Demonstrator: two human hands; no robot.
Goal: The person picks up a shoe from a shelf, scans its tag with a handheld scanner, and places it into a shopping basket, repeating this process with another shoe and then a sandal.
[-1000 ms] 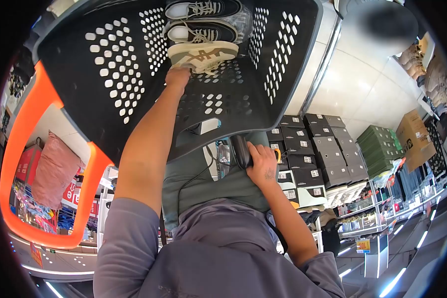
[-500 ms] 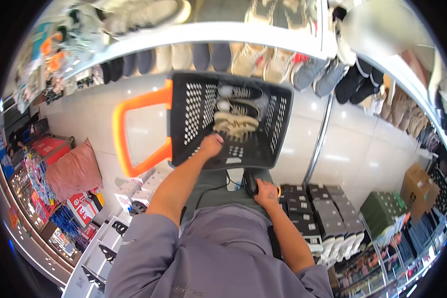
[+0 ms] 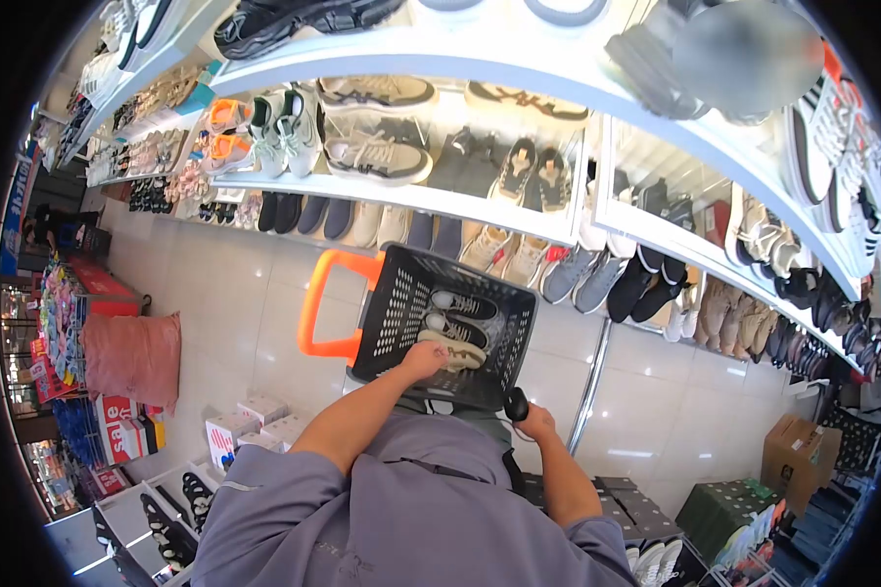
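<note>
A black plastic shopping basket (image 3: 509, 342) with an orange handle (image 3: 308, 311) stands tilted in front of me, its inside facing up. Several shoes lie in it: a pair of black sneakers (image 3: 465, 305) with pale toes and, nearer me, a beige shoe (image 3: 468, 354). My left hand (image 3: 424, 360) reaches into the basket, fingers curled on the near end of the beige shoe; the fingertips are partly hidden. My right hand (image 3: 536, 423), beside the basket's near right corner, grips a black handheld scanner (image 3: 516, 403).
Beyond the basket run white shelves (image 3: 392, 196) lined with shoes, with more shoes on the tiled floor. A pink cushion (image 3: 132, 360) is at left near small boxes (image 3: 233, 430). At right stand a green box (image 3: 724, 514), a cardboard box (image 3: 801, 460) and dark shoeboxes (image 3: 636, 509).
My view has tipped up, showing more shelves, and the basket sits lower in it. My left hand has moved onto the beige shoe. My right hand has raised the scanner beside the basket.
</note>
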